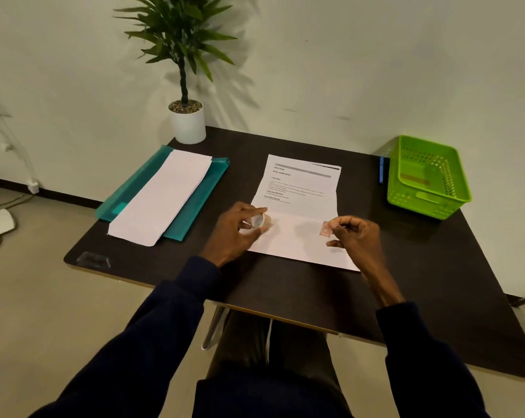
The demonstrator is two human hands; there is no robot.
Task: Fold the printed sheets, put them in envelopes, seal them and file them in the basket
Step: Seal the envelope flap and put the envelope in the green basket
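Long white envelopes (164,194) lie stacked on a glossy teal folder (201,193). The left hand (237,229) curls round a small clear tape roll (261,220) over the creased printed sheet (300,188), headed "INITIAL SCENE SETUP", mid-table. The right hand (357,236) pinches a pinkish square (326,229). A perforated green plastic basket (430,202) stands at the right.

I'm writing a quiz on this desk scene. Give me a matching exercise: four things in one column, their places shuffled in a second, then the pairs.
1 basket
2 roll
3 sticker
4 envelopes

A held in the left hand
B on the teal folder
C pinched in the right hand
D at the table's far right

Pairs: 1-D, 2-A, 3-C, 4-B
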